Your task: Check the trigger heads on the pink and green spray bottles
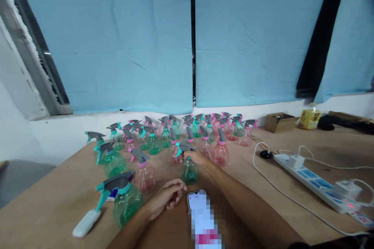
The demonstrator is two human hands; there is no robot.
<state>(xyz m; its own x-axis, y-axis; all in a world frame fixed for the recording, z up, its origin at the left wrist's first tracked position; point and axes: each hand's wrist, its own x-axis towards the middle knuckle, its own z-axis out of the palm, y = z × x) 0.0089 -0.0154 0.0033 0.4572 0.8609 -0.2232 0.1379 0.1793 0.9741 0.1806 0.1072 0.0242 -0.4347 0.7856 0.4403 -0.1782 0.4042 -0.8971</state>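
My right hand [195,157] is closed round the neck of a green spray bottle [190,173] with a grey and turquoise trigger head. The bottle stands upright; part of my grip is hidden behind its head. My left hand [171,193] rests on its side on the table, empty, its fingers loosely bent and partly apart. Just below its fingertips lies a phone [201,214], its screen blurred. To the left of that hand stand a pink spray bottle [145,177] and a larger-looking green spray bottle [127,204] near my left forearm.
Several pink and green spray bottles [154,144] crowd the back of the wooden table [70,171]. A white object [87,223] lies at the front left. On the right are a power strip [312,181] with cables, a cardboard box [280,123] and a yellow-labelled jug [309,117].
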